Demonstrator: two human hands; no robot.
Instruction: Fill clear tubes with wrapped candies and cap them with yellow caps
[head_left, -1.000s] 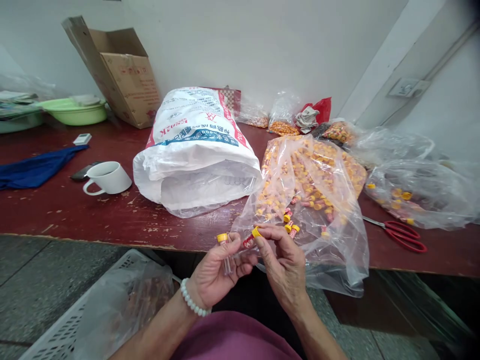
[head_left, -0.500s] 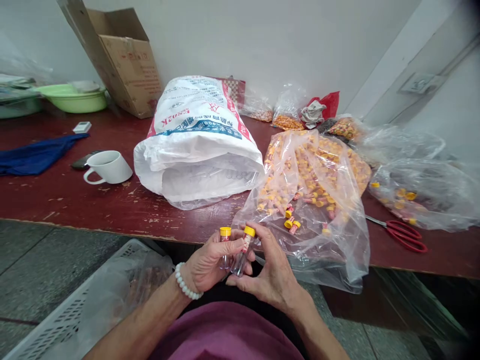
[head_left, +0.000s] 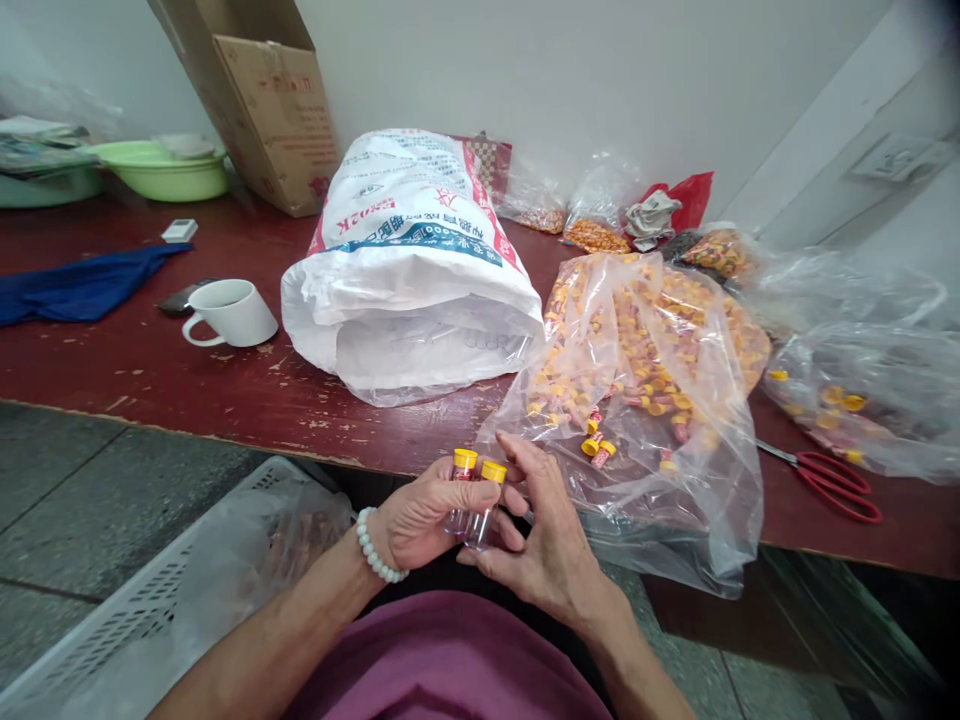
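Observation:
Two small clear plastic tubes with yellow caps stand side by side above my lap, a left tube (head_left: 463,464) and a right tube (head_left: 491,474). My left hand (head_left: 426,512) is closed on both, its thumb lying across them; red-and-white print shows inside the left one. Beside the right tube is my right hand (head_left: 551,535), fingers curved and apart. Whether its thumb touches the tube's base, I cannot tell. On the table beyond lies a clear plastic bag (head_left: 652,350) full of similar yellow-capped tubes, a few of them loose near its mouth.
A white woven sack (head_left: 420,260) lies mouth toward me on the red table (head_left: 135,385). To its left is a white mug (head_left: 240,315); at right, red-handled scissors (head_left: 832,485). A white plastic basket (head_left: 161,590) stands below left. A cardboard box (head_left: 281,120) is behind.
My right hand has let go of the right tube, which now sits closer against the left one under my left thumb. The view has shifted slightly.

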